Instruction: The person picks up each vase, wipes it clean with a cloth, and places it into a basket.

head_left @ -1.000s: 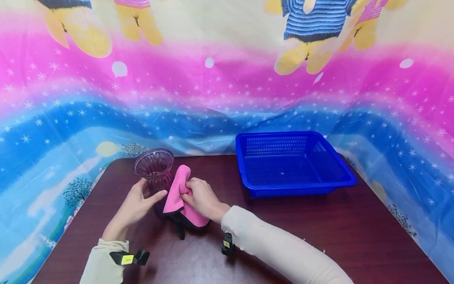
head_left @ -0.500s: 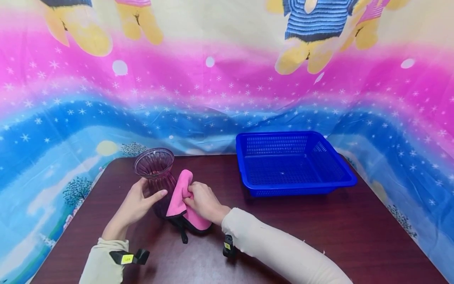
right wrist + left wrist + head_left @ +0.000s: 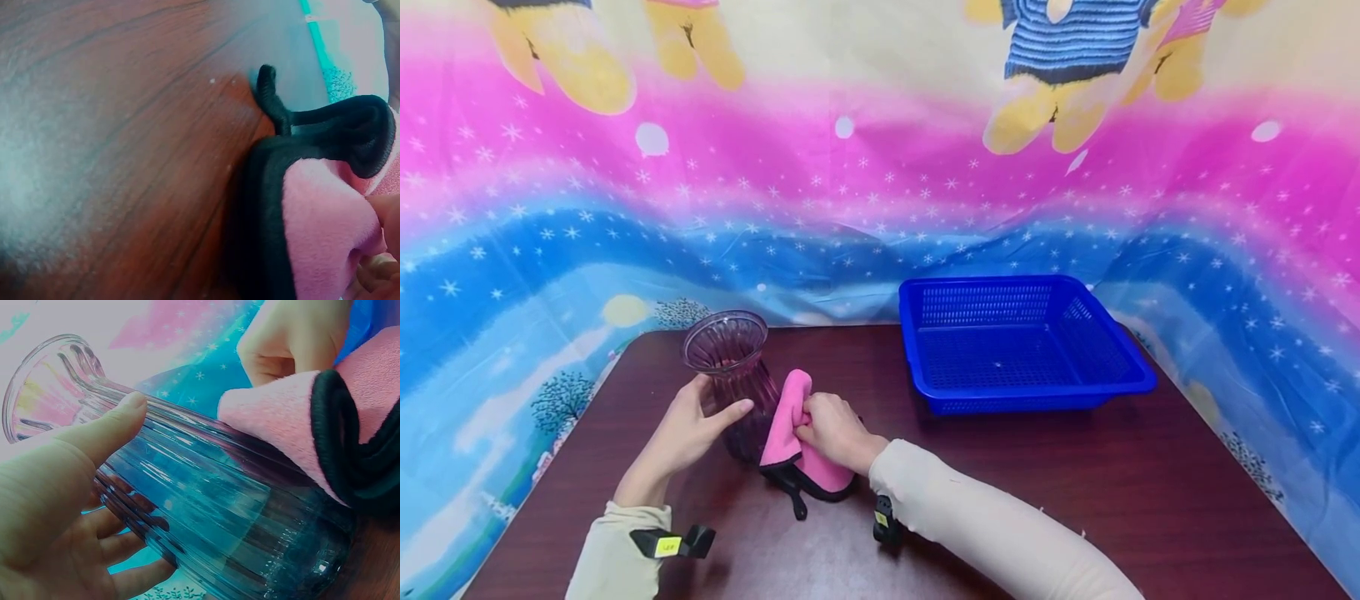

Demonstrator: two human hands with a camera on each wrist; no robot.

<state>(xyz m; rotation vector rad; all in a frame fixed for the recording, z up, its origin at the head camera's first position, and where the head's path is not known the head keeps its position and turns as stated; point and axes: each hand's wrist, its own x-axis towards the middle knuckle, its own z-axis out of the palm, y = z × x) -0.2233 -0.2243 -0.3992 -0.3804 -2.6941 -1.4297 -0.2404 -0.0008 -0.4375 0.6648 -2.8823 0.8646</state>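
Observation:
A purple-tinted, ribbed glass vase (image 3: 747,385) with a flared rim stands at the left of the table. My left hand (image 3: 688,432) grips it below the rim, thumb on the near side and the other fingers behind the glass, as the left wrist view shows. Bunched in my right hand (image 3: 838,432) is a pink cloth (image 3: 784,433) with black edging and a small black hanging loop (image 3: 267,90). The cloth lies along the right side of the vase's lower body, covering part of it. In the right wrist view only some fingers of that hand show, at the right edge.
A blue plastic basket (image 3: 1026,392) with perforated walls stands at the back right of the dark wooden table (image 3: 1037,483). Behind the table hangs a colourful printed curtain (image 3: 880,183). Each wrist carries a black strapped camera.
My right hand and the cloth have slid down and slightly right along the vase, toward its base. The left hand keeps its place on the vase.

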